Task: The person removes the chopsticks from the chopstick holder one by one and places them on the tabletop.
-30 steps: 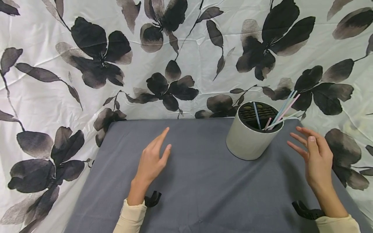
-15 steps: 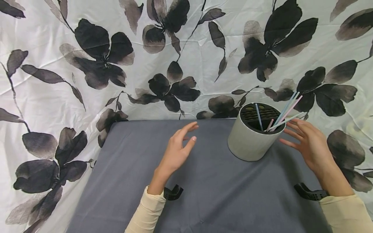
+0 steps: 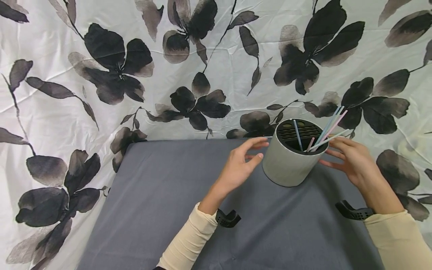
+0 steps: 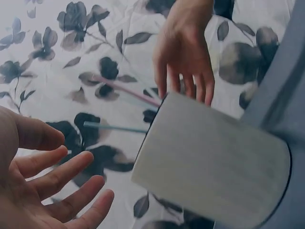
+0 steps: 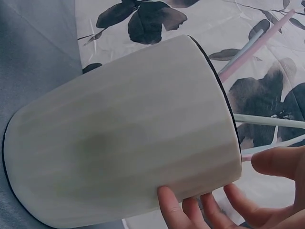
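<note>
A white cylindrical holder (image 3: 287, 165) with a black slotted insert (image 3: 300, 133) stands upright on the right half of the table. Several thin straw-like sticks (image 3: 332, 125) in blue, pink and pale green lean out of its right side, and a darker blue one stands alone nearer the left. My left hand (image 3: 239, 165) is just left of the holder, fingers spread and relaxed; a gap shows between them in the left wrist view. On the opposite side, my right hand (image 3: 354, 161) has its fingertips (image 5: 167, 193) right at the holder's wall below the rim, thumb near the sticks.
Grey cloth covers the table (image 3: 162, 195), whose back edge runs just behind the holder. A white curtain with dark flowers (image 3: 199, 105) hangs behind it. Each wrist carries a black strap mount (image 3: 354, 212) below the hand.
My left hand has moved right across the table to the holder's left side. My right hand has come left, up to the holder's right side. The holder has stayed in place.
</note>
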The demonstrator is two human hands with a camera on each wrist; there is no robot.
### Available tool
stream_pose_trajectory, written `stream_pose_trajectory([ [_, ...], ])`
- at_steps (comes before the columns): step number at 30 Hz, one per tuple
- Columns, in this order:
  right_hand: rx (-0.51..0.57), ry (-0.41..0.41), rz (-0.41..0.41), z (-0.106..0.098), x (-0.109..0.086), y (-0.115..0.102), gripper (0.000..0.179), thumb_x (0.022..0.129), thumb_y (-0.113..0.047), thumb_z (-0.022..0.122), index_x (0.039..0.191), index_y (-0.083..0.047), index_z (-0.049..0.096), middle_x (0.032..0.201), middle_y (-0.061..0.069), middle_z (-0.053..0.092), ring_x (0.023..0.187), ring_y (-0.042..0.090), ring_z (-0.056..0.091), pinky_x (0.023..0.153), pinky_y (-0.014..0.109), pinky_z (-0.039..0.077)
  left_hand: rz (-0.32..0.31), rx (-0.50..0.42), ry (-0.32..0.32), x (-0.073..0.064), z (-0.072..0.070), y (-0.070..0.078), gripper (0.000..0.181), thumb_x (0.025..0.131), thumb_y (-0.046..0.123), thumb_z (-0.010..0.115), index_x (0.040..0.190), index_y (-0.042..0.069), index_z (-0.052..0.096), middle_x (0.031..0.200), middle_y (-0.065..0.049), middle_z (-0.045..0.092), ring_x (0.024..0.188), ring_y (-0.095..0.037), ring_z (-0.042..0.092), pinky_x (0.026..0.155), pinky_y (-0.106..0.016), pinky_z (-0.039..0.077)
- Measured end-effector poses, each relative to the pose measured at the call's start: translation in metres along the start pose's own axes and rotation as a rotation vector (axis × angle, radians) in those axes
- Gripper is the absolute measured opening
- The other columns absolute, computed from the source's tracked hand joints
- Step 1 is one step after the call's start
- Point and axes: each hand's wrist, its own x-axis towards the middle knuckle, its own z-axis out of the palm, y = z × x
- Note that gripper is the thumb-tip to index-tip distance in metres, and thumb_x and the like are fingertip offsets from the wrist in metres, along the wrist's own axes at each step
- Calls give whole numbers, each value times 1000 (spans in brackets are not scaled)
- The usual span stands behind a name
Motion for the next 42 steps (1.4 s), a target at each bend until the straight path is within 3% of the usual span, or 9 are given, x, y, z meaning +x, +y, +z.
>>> stream_pose_trajectory([
  [5,1,4,21,0,4,2,14,103,-29,67,115,-23,62,109,-18,61,89,4,69,70,36,66,-1,-86,14,14,14,7,41,104,6,61,141,22,62,134,-1,72,129,-14,65,98,-22,56],
  [12,-13,31,22,-2,6,7,16,101,-32,71,112,-24,63,118,-11,51,89,4,67,69,36,66,25,-171,21,35,38,14,37,102,2,64,137,14,65,129,-7,74,123,-19,70,96,-17,56],
  [16,-44,68,9,0,5,10,20,100,-35,72,114,-24,63,117,-10,49,90,4,64,68,34,65,44,-166,5,45,54,16,38,101,2,66,137,11,64,130,-8,73,122,-13,70,95,-15,56],
  [24,-75,94,-15,3,6,12,27,99,-36,72,119,-23,59,117,-10,47,92,5,61,67,33,65,68,-164,-15,58,74,18,40,99,-3,67,136,9,62,132,-11,71,125,-15,68,96,-13,54],
  [28,-66,87,-15,3,7,13,23,99,-36,72,116,-23,62,117,-11,46,94,6,60,68,34,65,77,-169,-24,62,81,17,41,97,-4,69,136,8,63,131,-12,72,120,-5,69,94,-13,55],
  [31,-58,82,-12,4,7,13,23,100,-36,72,116,-23,62,118,-10,47,94,7,61,69,34,65,79,-142,-24,63,85,14,40,97,-3,70,135,9,64,131,-10,72,116,2,68,93,-11,55],
  [36,-40,79,-25,5,7,15,23,100,-34,71,116,-21,61,118,-9,48,92,6,64,69,34,66,81,-71,-2,63,92,12,35,96,-4,71,128,8,67,127,-9,75,113,1,70,91,-8,54],
  [42,2,64,-40,4,6,16,18,100,-30,72,113,-22,63,119,-7,48,89,5,67,68,34,65,78,79,41,64,99,8,28,96,1,74,123,7,71,118,-7,79,106,0,73,87,-3,51],
])
